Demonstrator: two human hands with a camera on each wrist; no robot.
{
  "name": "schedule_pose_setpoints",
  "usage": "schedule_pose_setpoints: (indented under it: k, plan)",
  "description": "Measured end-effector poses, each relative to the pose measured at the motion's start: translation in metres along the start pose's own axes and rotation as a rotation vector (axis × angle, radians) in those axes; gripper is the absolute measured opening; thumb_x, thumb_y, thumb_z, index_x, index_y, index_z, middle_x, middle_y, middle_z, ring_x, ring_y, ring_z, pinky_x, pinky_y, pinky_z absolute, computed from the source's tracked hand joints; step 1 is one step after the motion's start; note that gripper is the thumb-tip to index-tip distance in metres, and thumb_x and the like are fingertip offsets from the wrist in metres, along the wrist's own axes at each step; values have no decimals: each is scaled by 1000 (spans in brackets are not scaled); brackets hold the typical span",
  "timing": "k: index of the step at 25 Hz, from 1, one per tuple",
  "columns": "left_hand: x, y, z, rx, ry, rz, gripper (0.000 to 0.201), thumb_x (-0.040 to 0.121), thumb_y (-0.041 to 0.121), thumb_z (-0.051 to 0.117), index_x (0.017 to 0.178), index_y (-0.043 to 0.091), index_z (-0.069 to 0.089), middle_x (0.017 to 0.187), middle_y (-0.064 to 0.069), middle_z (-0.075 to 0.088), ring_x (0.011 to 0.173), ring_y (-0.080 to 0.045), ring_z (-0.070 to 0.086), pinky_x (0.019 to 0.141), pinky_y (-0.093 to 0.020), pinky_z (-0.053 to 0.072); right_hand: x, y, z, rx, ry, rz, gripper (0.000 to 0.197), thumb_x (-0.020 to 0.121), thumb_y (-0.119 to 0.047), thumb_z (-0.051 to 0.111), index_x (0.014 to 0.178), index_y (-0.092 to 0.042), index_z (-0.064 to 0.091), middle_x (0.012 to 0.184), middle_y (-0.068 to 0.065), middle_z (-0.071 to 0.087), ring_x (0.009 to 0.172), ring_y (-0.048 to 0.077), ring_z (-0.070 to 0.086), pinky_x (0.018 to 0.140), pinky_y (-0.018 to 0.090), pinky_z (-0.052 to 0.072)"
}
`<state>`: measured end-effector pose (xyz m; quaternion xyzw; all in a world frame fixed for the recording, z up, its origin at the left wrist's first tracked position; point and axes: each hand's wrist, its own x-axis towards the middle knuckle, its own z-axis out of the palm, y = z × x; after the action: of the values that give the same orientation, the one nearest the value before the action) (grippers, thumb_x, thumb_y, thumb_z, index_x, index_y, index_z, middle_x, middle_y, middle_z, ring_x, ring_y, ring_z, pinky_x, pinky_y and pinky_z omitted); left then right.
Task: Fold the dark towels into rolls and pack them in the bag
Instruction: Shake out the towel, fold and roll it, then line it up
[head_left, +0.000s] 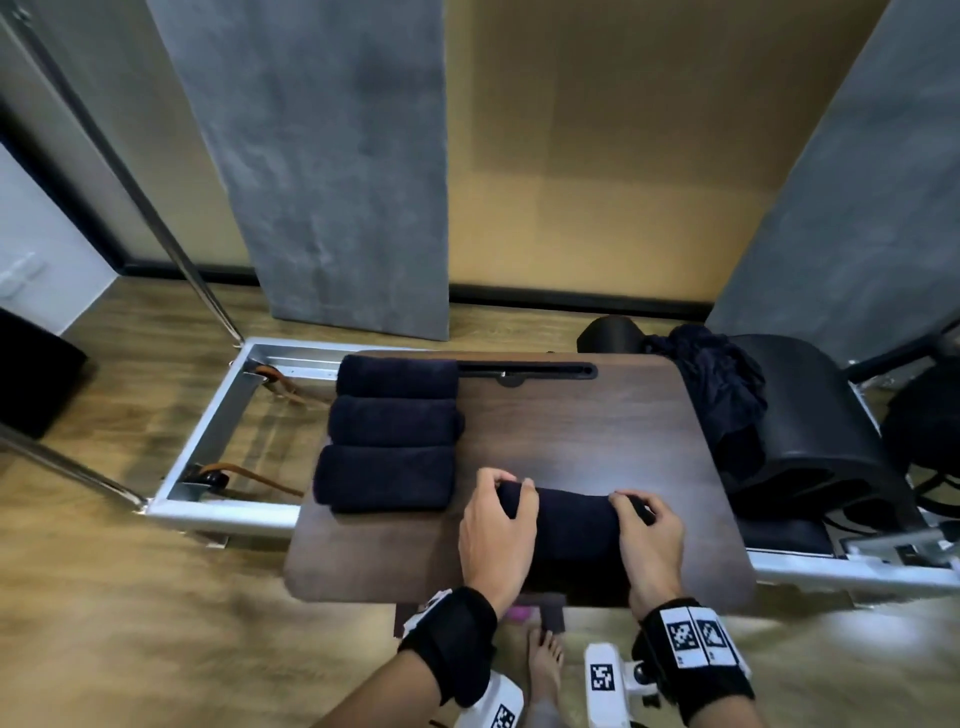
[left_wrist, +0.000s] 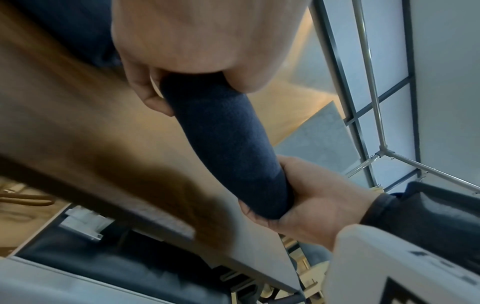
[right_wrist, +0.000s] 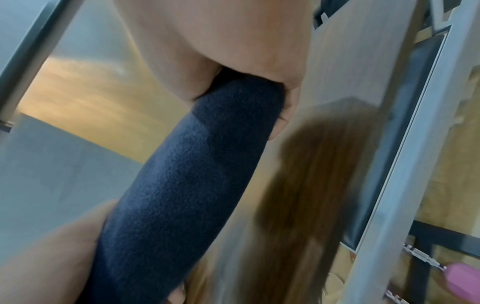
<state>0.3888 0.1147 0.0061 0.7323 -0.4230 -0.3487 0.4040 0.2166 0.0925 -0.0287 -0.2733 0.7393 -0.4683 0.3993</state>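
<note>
A dark navy towel roll (head_left: 571, 525) lies across the near part of the dark wooden table (head_left: 571, 415). My left hand (head_left: 506, 499) grips its left end and my right hand (head_left: 636, 512) grips its right end, fingers curled over the top. The left wrist view shows the roll (left_wrist: 226, 148) stretching from my left hand (left_wrist: 192, 82) to my right hand (left_wrist: 298, 201). In the right wrist view my right hand (right_wrist: 246, 86) clasps the roll (right_wrist: 182, 185). Three finished rolls (head_left: 389, 423) lie side by side on the table's left part. A loose heap of dark towels (head_left: 722, 384) sits off the right edge.
A black padded machine (head_left: 810, 415) holds the loose heap at the right, with a dark bulky shape (head_left: 924, 421) beyond it. A metal floor frame (head_left: 208, 441) with brown straps lies left of the table. My bare foot (head_left: 543, 660) stands below the near edge.
</note>
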Motion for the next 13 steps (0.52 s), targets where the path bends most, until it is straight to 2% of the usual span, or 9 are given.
schedule_pose_setpoints:
  k: [2,4,7,9,10,11,13]
  plan:
    - [-8,-22,-31,-30,41,-10,17,98,49,62,96,36,52,93,14,67,90,-12,62,79,-34,46,-33,5,17,-23,-35,8,3,90,-22,73,87,-22,76,92,-3,75,93,18,68,74,30,52]
    - [-9,-43,-60,-60,109,-28,17,98,48,63,98,35,53,94,12,67,92,-16,63,80,-32,42,-62,6,39,-17,-104,-1,4,90,-25,75,91,-22,76,94,-1,76,97,21,69,84,36,56]
    - [2,-73,-107,20,270,-115,19,97,53,62,100,35,55,106,5,65,105,-21,58,97,-36,32,-101,5,78,77,-256,45,19,91,-27,78,109,-23,74,111,2,75,109,21,69,99,40,56]
    - [15,-89,-133,0,348,-163,25,96,56,64,103,33,57,111,4,65,111,-21,58,109,-44,35,-122,3,101,161,-380,96,42,92,-18,76,131,-23,64,129,4,68,122,23,63,109,41,50]
    - [21,-94,-142,-70,359,-175,30,95,56,67,106,30,57,112,3,66,112,-22,60,109,-46,40,-129,3,110,188,-425,112,55,92,-14,76,143,-23,56,137,3,62,127,23,59,114,42,47]
    - [26,-98,-149,-155,362,-187,35,94,55,70,108,26,57,112,1,67,111,-24,62,105,-46,47,-135,3,117,197,-454,114,66,92,-12,75,151,-23,48,141,1,57,131,22,55,117,43,44]
    - [34,-102,-161,-283,367,-211,42,93,54,73,111,19,58,111,0,66,106,-23,64,92,-36,49,-144,7,129,136,-460,55,75,93,-15,77,157,-23,38,141,-3,52,133,18,51,118,40,42]
